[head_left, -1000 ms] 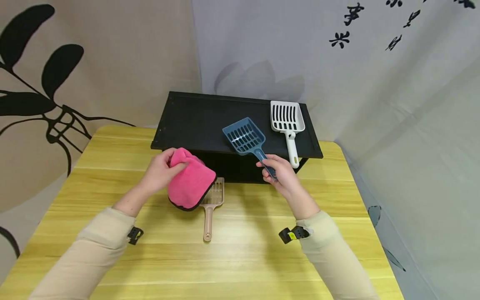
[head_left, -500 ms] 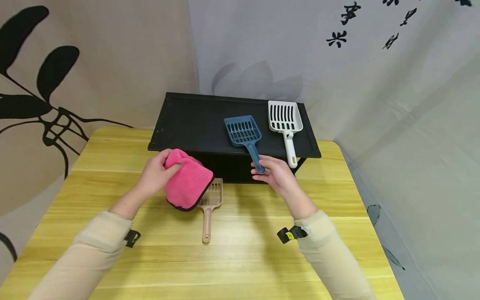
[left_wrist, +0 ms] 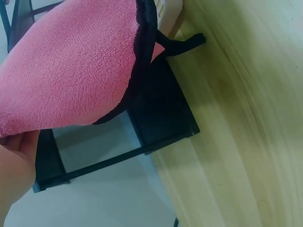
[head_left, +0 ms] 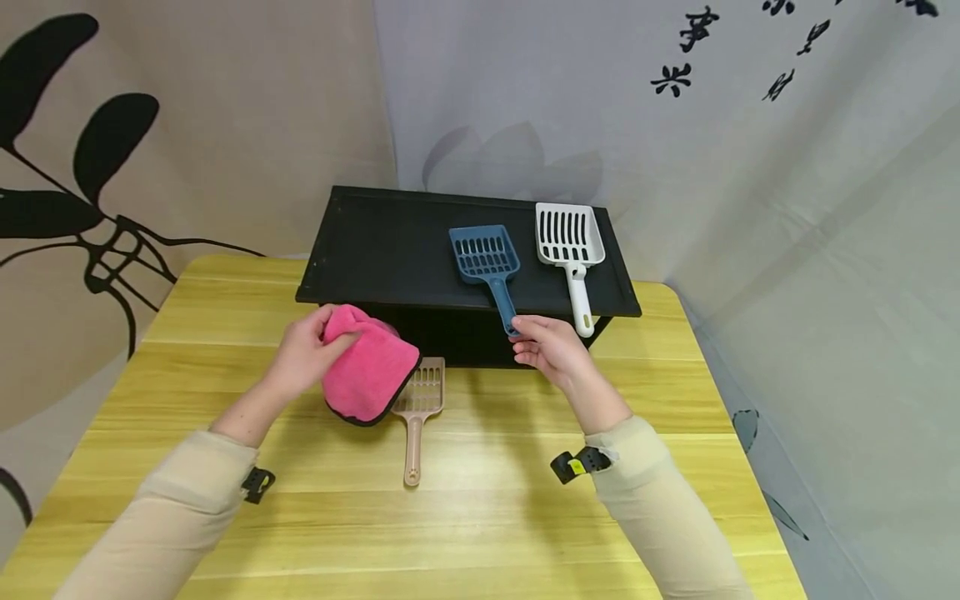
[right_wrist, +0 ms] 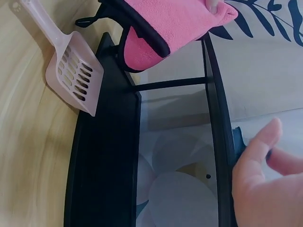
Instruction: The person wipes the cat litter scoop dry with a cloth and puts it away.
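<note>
My left hand (head_left: 303, 350) pinches a pink cloth (head_left: 367, 371) with black edging between thumb and fingers. The cloth hangs in front of the black rack (head_left: 390, 242) and covers part of a beige litter scoop (head_left: 414, 442), which lies on the table with its handle toward me. At the rack's front edge my right hand (head_left: 553, 348) pinches the handle end of a blue litter scoop (head_left: 498, 287). The blue scoop's slotted head is over the rack top. In the right wrist view my right hand (right_wrist: 260, 182) hides most of the blue scoop.
A white litter scoop (head_left: 576, 279) lies at the right of the rack top, its handle overhanging the front edge. The wooden table (head_left: 480, 533) stretches in front. Patterned fabric (head_left: 487, 83) hangs behind it. Below the rack top, a lower black shelf (right_wrist: 102, 165) shows.
The blue scoop has turned upright and shifted back, now beside the white scoop over the rack top. My right hand's grip has moved to the handle end. The cloth has shifted slightly left and down.
</note>
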The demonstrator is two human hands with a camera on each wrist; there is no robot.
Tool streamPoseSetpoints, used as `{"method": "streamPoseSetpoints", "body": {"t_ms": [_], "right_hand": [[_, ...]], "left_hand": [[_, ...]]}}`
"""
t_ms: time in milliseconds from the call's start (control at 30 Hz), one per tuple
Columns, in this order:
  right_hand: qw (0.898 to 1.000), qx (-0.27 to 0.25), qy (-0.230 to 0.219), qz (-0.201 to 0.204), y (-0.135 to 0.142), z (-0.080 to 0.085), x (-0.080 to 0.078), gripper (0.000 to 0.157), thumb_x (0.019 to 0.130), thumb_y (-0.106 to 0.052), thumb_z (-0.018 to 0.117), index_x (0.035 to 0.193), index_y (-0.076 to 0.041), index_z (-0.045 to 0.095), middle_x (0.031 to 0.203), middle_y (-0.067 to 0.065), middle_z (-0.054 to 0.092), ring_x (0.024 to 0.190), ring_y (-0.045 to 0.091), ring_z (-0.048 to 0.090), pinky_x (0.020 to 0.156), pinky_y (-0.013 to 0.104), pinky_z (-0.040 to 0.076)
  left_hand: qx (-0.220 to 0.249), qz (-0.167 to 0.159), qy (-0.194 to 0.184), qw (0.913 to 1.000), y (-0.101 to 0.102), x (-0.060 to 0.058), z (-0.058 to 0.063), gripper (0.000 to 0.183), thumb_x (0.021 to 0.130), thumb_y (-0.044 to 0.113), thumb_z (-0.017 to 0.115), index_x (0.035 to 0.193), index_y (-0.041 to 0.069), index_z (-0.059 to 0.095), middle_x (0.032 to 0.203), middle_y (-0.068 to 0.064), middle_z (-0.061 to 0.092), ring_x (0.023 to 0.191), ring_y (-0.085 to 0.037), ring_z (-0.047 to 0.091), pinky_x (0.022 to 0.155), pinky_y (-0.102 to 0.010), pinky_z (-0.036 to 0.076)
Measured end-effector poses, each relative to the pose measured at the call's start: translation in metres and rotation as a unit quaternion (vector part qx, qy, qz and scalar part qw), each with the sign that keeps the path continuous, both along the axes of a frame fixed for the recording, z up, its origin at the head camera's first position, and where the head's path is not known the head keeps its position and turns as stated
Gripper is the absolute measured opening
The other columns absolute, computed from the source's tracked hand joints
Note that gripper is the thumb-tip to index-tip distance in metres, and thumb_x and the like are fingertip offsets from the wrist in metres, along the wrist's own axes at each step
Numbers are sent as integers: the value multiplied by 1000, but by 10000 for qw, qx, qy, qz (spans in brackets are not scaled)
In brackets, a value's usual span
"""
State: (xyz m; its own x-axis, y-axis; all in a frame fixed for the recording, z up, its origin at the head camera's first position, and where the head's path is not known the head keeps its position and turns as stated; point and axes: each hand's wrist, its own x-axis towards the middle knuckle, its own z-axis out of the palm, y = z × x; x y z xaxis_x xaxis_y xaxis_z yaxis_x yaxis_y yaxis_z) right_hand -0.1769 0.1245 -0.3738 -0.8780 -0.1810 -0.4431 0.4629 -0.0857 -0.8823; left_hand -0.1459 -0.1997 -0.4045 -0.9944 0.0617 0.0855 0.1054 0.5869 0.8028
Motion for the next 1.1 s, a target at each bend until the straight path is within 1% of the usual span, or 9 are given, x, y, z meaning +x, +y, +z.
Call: {"method": "streamPoseSetpoints", "body": {"t_ms": [167, 300, 400, 567, 767, 933, 1033, 1100], "right_hand": [[9990, 34, -45, -437, -5, 0, -5, 38, 96, -9, 50, 130, 6, 45, 69, -2, 59, 54, 6, 56, 55, 17, 51], [9981, 54, -8, -608, -8, 0, -7, 40, 95, -11, 51, 131, 5, 47, 72, -1, 59, 57, 7, 58, 57, 19, 52], [9987, 17, -80, -509, -8, -1, -8, 39, 96, -15, 51, 131, 4, 46, 72, 0, 59, 58, 9, 59, 58, 20, 52], [9995, -100, -127, -273, -7, -5, -8, 38, 97, -13, 47, 130, 5, 43, 67, -2, 60, 56, 7, 57, 57, 19, 50], [9985, -230, -170, -457, -9, -5, -10, 39, 98, -11, 46, 134, 4, 42, 72, -2, 61, 61, 6, 60, 60, 17, 51], [9973, -354, -223, -598, -10, -3, -10, 41, 98, -13, 47, 135, 2, 42, 75, -1, 63, 63, 7, 63, 62, 18, 52], [9967, -402, -267, -652, -10, -3, -8, 42, 98, -18, 47, 134, 2, 42, 76, 0, 63, 64, 8, 63, 62, 19, 53], [9969, -358, -292, -634, -8, -6, -5, 42, 99, -25, 46, 130, 2, 44, 75, 0, 62, 62, 10, 62, 61, 21, 53]], "left_hand": [[65, -48, 21, 10000, -2, 1, -4, 32, 91, 23, 61, 116, 2, 55, 97, -17, 62, 73, -16, 56, 62, -19, 48], [163, -111, 156, 9997, -3, 0, -5, 36, 92, 21, 58, 125, 7, 51, 108, -17, 61, 82, -20, 56, 66, -18, 48], [213, -181, 202, 9994, -4, 0, -5, 37, 93, 20, 57, 128, 10, 50, 114, -16, 60, 87, -21, 56, 69, -17, 47], [156, -211, 154, 9995, -5, 0, -5, 31, 93, 18, 57, 122, 9, 54, 113, -16, 61, 85, -20, 55, 68, -18, 48], [103, -170, 140, 9997, -8, 0, -6, 31, 94, 19, 55, 123, 9, 53, 113, -17, 61, 85, -21, 55, 68, -19, 47], [94, -118, 150, 9998, -10, 1, -7, 31, 94, 19, 55, 124, 9, 53, 114, -17, 61, 84, -16, 55, 68, -16, 47], [104, -113, 134, 9998, -11, 2, -7, 32, 94, 19, 56, 124, 8, 53, 115, -16, 61, 85, -14, 55, 69, -15, 47], [120, -110, 106, 9998, -12, 2, -7, 32, 94, 20, 56, 124, 8, 52, 116, -17, 60, 87, -17, 55, 69, -15, 47]]}}
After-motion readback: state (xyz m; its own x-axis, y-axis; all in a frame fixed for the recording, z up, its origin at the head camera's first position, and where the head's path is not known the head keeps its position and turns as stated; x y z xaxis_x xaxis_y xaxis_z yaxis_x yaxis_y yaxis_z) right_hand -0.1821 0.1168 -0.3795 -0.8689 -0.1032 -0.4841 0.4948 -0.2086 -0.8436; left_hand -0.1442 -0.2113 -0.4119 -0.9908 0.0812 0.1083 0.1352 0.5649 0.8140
